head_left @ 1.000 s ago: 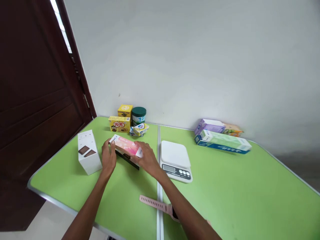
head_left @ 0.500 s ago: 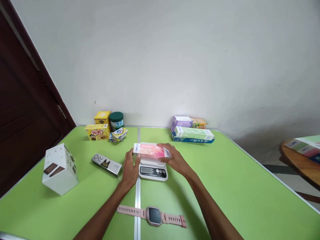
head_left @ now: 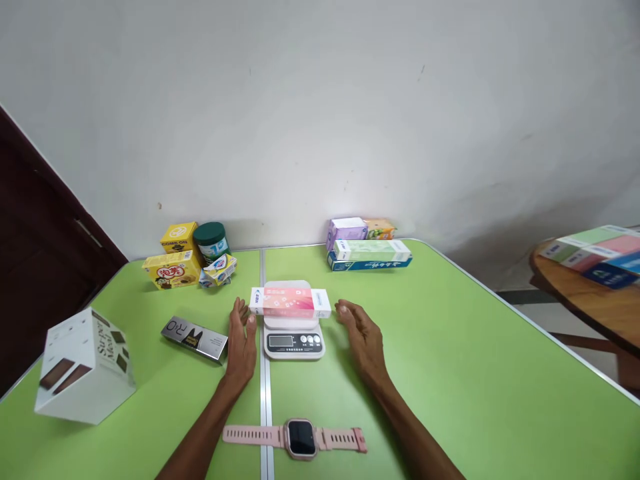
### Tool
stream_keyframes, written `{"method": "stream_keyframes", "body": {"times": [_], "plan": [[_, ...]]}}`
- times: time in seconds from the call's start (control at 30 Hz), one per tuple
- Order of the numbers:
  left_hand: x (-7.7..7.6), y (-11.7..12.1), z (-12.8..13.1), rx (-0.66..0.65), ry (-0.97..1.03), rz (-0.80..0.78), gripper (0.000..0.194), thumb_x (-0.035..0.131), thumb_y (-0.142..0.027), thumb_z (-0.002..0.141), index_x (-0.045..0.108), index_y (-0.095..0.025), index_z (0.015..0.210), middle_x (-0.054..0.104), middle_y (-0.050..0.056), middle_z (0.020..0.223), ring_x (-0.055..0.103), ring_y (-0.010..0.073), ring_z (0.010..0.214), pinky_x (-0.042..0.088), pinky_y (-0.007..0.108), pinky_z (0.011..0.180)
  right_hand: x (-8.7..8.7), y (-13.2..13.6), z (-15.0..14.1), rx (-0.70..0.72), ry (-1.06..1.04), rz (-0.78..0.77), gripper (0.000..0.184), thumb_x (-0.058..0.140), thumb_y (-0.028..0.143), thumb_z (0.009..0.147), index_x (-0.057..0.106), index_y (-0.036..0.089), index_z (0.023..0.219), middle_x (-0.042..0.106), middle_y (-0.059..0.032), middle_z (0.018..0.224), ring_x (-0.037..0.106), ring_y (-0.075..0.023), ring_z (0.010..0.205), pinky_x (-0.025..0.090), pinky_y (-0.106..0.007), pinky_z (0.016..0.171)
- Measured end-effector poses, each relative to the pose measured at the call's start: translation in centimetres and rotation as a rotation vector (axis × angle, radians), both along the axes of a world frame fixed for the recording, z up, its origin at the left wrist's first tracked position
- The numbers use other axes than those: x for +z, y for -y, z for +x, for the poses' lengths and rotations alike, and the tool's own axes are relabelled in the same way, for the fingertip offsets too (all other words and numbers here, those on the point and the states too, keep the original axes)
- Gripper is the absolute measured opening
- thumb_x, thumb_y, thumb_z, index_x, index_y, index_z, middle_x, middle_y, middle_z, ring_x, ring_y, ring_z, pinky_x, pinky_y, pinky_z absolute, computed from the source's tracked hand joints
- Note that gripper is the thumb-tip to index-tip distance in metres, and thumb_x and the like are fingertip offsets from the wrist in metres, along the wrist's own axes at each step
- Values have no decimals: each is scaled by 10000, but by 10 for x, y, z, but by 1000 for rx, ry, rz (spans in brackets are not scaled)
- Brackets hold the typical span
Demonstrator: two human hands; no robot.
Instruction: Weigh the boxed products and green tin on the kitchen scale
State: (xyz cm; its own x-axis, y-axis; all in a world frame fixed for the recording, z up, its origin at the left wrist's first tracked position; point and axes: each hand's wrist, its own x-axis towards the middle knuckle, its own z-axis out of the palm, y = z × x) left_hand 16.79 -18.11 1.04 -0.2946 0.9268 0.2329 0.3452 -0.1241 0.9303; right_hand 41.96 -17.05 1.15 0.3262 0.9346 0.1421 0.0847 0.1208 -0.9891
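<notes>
- I see a bright green folding table point(head_left: 450, 373) with a metal seam down its middle, filling the lower view below a plain white wall point(head_left: 320, 100).
- At 3 o'clock a round brown wooden side table point(head_left: 590, 300) carries flat coloured cartons point(head_left: 595, 253).
- At 9 o'clock a white cube-shaped cardboard box point(head_left: 83, 367) with brown squares printed on it sits tilted near the table's left edge.
- My left hand point(head_left: 241, 343) lies open, fingers spread, just left of the scale and empty; its fingertips are just beside the pink box's left end.
- My right hand point(head_left: 363, 337) is open too, fingers loosely curled and holding nothing, just right of the scale.
- A long blue-and-white carton point(head_left: 370, 255) lies at 1 o'clock by the wall, with a purple box point(head_left: 346, 231) behind it.
- The white digital kitchen scale point(head_left: 294, 337) stands at centre, between my hands.
- The long pink-and-white cardboard box point(head_left: 290, 302) lies flat across the scale's platform, overhanging both sides.
- A pink-strapped smartwatch point(head_left: 296, 437) lies flat at 6 o'clock.
- A silver rectangular box point(head_left: 194, 338) lies at 9 o'clock of my left hand.
- At 11 o'clock stand yellow snack boxes point(head_left: 173, 270) and a green-lidded jar point(head_left: 210, 241).
</notes>
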Motion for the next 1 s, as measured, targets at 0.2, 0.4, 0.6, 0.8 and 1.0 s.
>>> {"method": "stream_keyframes", "body": {"times": [0.2,0.4,0.6,0.8,1.0], "plan": [[5,4,-1,-21,-93,21,648,402,-579,1013,409,-211,1546,465,154,1597,448,285,1483,329,492,1252,4,9,-13,18,74,32,576,587,644,931,702,209,1290,680,-132,1391,615,-338,1311,482,-503,1112],[9,8,0,-52,-189,7,589,372,-563,1016,503,-229,1483,537,117,1539,429,278,1493,288,486,1272,16,16,-28,169,107,120,544,537,577,985,626,244,1407,674,-99,1403,656,-299,1249,547,-427,1022],[51,-13,40,-152,-255,55,607,411,-573,1005,477,-232,1503,501,122,1571,407,288,1504,272,493,1274,45,-1,3,-34,114,202,543,496,580,992,611,255,1412,662,-98,1406,645,-293,1235,528,-416,1018],[91,-82,133,-434,-330,-36,656,459,-539,996,409,-184,1546,428,156,1625,347,296,1538,262,477,1265,52,-59,92,-261,162,174,611,474,642,947,651,196,1326,682,-135,1337,644,-296,1111,515,-424,945],[86,-151,208,-514,-395,43,687,442,-494,990,349,-137,1569,460,198,1583,401,340,1478,302,522,1215,48,-135,161,-391,327,173,572,432,649,923,689,189,1145,726,-140,1101,594,-303,1004,489,-420,861]]}}
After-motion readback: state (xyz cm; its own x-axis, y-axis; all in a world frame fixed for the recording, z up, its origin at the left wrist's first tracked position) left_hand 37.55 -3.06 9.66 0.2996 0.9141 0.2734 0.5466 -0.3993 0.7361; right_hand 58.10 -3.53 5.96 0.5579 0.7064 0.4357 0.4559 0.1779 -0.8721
